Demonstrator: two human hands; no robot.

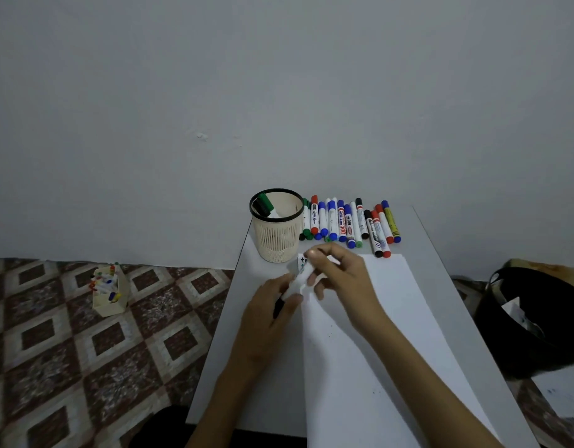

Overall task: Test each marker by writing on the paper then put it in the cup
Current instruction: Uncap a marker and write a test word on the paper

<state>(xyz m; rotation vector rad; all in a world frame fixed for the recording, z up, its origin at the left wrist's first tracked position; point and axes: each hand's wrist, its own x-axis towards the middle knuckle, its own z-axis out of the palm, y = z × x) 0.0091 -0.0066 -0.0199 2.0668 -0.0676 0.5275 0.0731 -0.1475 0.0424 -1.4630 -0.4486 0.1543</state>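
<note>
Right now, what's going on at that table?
A person holds one white marker in both hands, left hand at its dark end, right hand higher up, over the far-left corner of the paper, where some writing shows. A green marker already sits in the cup; a row of markers lies behind it.

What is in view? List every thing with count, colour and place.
cup: one, cream, black rim, table's far left
markers in cup: two seen, green and black caps
marker row: over a dozen, mixed colours, right of cup
paper: one, white, on table
table: one, pale grey
box: one, cream, floor left, holds markers
bin: one, black, floor right
held marker: one, white barrel
left hand: grips its dark end
right hand: fingers pinch its barrel
</note>
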